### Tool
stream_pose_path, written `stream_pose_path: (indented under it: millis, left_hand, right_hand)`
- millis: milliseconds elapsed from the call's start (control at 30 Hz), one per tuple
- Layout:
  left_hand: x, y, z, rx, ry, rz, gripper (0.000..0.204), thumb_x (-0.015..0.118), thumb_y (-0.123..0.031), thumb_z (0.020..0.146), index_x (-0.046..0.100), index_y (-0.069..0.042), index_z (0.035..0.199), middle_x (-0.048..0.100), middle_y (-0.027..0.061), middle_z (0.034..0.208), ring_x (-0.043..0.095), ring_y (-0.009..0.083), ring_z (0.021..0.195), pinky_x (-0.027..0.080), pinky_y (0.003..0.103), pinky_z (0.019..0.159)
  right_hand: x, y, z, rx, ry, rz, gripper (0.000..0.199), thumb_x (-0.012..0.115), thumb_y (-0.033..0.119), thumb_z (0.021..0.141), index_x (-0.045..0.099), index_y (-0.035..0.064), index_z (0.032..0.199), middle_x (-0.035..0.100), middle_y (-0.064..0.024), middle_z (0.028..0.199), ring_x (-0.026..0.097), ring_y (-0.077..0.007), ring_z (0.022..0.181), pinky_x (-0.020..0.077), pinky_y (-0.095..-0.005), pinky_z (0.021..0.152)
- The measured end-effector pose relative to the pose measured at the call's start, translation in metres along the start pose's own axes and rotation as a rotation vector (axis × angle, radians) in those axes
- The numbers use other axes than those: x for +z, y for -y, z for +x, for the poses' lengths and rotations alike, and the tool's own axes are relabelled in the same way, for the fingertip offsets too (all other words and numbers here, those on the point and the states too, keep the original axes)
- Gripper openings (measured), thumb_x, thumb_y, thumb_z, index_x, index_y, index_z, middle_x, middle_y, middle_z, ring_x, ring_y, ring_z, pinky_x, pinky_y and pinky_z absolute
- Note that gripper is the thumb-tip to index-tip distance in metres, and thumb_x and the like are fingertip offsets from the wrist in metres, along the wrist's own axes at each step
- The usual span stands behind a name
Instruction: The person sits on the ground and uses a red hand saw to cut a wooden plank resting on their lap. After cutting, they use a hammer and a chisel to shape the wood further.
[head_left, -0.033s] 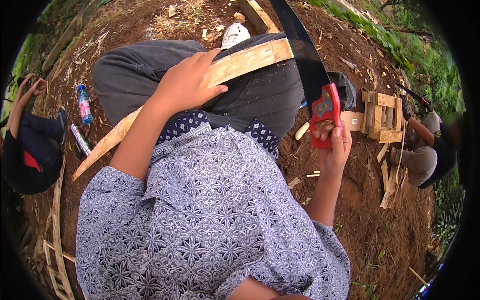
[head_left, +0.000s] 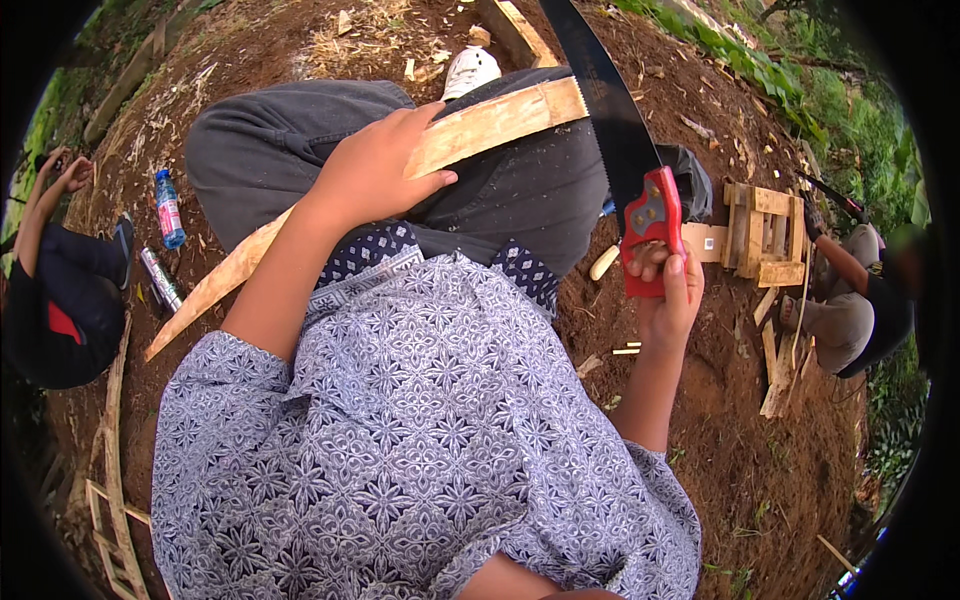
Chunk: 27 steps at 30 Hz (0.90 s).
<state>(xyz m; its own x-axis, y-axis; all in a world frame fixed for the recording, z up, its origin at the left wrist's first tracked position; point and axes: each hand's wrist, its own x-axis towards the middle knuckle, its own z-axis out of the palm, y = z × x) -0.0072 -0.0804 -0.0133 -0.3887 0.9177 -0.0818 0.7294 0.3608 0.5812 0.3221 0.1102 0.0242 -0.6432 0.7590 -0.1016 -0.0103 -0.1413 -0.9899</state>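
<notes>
A long pale wooden board [head_left: 490, 128] lies slantwise across my lap, its right end on my right thigh and its tapering left end beyond my left forearm. My left hand [head_left: 378, 165] is wrapped over the board's middle, fingers on the far side and thumb on the near side. In my right hand [head_left: 662, 272] is a hand saw [head_left: 612, 118], gripped by its red handle. The saw's dark blade points away from me, its toothed edge against or right beside the board's right end. The blade's tip runs out of the picture at the top.
On the left are a plastic bottle [head_left: 169, 210], a silvery can [head_left: 160, 278] and a seated person [head_left: 70, 300]. At right, a small wooden frame [head_left: 768, 232] stands near another person [head_left: 850, 300] with a blade. Wood strips [head_left: 775, 365] and chips lie on the soil.
</notes>
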Motion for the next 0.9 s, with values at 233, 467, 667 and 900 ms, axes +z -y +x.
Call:
stream_pose_path:
  millis: [233, 467, 667, 900]
  left_hand:
    - [-0.01, -0.007, 0.01, -0.072, 0.149, -0.063, 0.068, 0.077, -0.038, 0.084, 0.054, -0.006, 0.14, 0.074, 0.0206, 0.1, 0.071, 0.0415, 0.095, 0.055, 0.047, 0.086]
    - [-0.024, -0.014, 0.005, -0.039, 0.154, -0.027, 0.065, 0.079, -0.034, 0.082, 0.056, -0.01, 0.137, 0.074, 0.0203, 0.1, 0.07, 0.0426, 0.092, 0.054, 0.048, 0.083]
    - [-0.032, -0.009, 0.008, -0.012, 0.198, 0.035, 0.063, 0.08, -0.034, 0.08, 0.058, -0.011, 0.134, 0.073, 0.0202, 0.101, 0.069, 0.0423, 0.096, 0.054, 0.049, 0.082]
    - [-0.021, -0.017, 0.013, 0.098, 0.03, 0.164, 0.059, 0.062, -0.056, 0.093, 0.062, -0.004, 0.122, 0.073, 0.018, 0.1, 0.07, 0.0411, 0.095, 0.054, 0.049, 0.082]
  right_hand:
    - [0.005, 0.023, 0.005, -0.068, 0.016, -0.069, 0.035, 0.06, 0.034, 0.102, 0.059, -0.0011, 0.098, 0.061, -0.0092, 0.082, 0.06, -0.0169, 0.078, 0.049, -0.0338, 0.074]
    - [0.023, 0.028, -0.001, -0.087, -0.035, 0.05, 0.037, 0.059, 0.034, 0.103, 0.056, -0.0015, 0.096, 0.052, -0.0042, 0.065, 0.047, -0.0111, 0.05, 0.0401, -0.0256, 0.047]
    - [0.069, 0.024, 0.009, -0.094, -0.022, 0.146, 0.035, 0.061, 0.033, 0.103, 0.054, 0.0012, 0.09, 0.047, 0.0005, 0.061, 0.041, -0.0064, 0.049, 0.0352, -0.0238, 0.047]
    - [0.099, 0.009, 0.009, -0.053, -0.048, 0.018, 0.033, 0.065, 0.031, 0.102, 0.056, 0.0056, 0.084, 0.051, 0.0028, 0.063, 0.045, -0.0028, 0.053, 0.0357, -0.0209, 0.049]
